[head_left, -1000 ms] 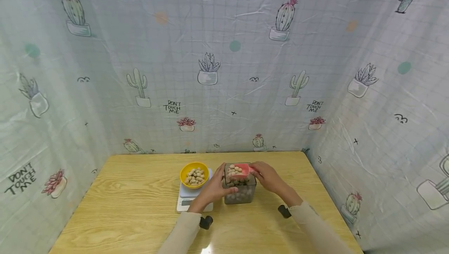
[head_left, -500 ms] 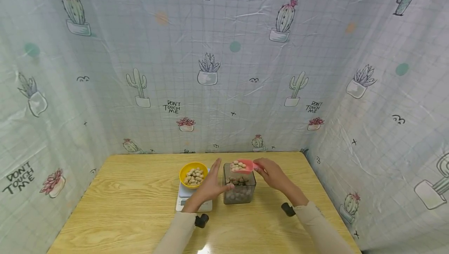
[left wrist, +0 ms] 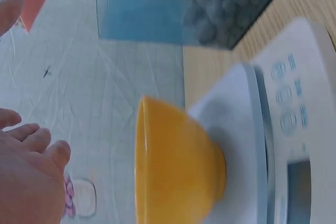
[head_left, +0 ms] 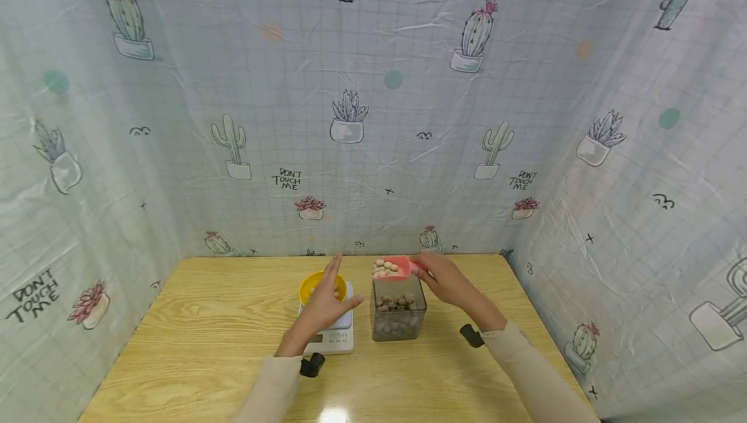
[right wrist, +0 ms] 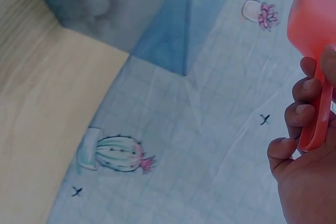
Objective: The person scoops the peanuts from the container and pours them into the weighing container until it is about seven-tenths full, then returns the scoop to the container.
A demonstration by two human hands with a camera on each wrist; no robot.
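Note:
My right hand grips the handle of a pink scoop, its fingers curled round it, as the right wrist view shows. Several peanuts in shells lie in the scoop, which is raised over the back of a clear dark container. More peanuts fill the container's lower part. My left hand, fingers straight and thumb spread, hovers over the yellow bowl and holds nothing. That bowl sits on a white kitchen scale. The hand partly hides the peanuts in the bowl and the scale's display.
A wooden table carries the scale and the container side by side. Behind it and along both sides hangs a curtain printed with cacti. A dark wrist-camera mount sits at each wrist.
The scoop of peanuts has risen out of the container, then shifted slightly left and farther back. My left hand has left the container's side and moved left over the bowl.

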